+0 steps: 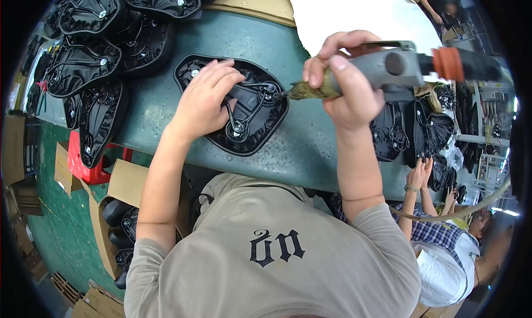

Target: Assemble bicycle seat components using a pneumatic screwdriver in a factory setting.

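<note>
An upside-down black bicycle saddle (252, 132) lies on the green worktable, its metal rails and stapled underside facing up. My left hand (204, 102) holds it at the left, fingers over its underside and thumb beside a rail. In my right hand (350, 88) is a grey power screwdriver (390, 67) with a worn yellowish wrap near its front. Its tip points left and meets the rail mount at the saddle's right end. Whether a screw sits under the tip is too small to tell.
More upturned saddles (83, 63) are piled at the left of the worktable (144, 124). Cardboard (255, 4) and a white sheet (354, 16) lie at the back. A red stool (83, 163) and an open carton (105, 224) stand at left. A co-worker (443, 257) handles saddles at right.
</note>
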Demonstrator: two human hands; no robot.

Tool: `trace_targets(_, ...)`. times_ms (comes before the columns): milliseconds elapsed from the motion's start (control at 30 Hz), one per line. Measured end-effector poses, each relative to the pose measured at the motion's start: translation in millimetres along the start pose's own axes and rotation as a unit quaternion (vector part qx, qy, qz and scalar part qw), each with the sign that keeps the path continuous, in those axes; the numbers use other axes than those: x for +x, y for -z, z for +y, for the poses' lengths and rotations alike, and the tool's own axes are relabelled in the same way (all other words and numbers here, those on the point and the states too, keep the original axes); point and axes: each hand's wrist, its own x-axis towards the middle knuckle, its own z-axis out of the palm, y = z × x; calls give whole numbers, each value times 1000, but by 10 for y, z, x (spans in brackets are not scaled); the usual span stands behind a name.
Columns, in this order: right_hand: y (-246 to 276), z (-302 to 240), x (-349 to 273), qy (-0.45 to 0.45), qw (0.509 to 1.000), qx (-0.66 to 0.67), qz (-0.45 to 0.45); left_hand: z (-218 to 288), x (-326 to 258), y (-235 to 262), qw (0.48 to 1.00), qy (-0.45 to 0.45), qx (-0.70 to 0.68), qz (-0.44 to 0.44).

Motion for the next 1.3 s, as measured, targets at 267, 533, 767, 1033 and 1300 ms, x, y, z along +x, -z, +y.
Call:
trace_targets(267,-4,422,28,-43,998,-41,-12,-119,-14,-193,997,40,-55,29)
trace_targets(533,-50,361,87,-77,994,-83,2,-97,-54,-167,997,36,-53,39)
trace_targets(767,-137,170,-100,-7,993,-87,-79,193,-180,-283,998,37,-23,46)
trace_targets(1033,-59,185,-165,-36,996,-71,25,286,-188,-300,998,52,-35,31)
trace_targets(1300,0,207,43,-104,980,-165,39,332,-144,-370,997,33,-62,23)
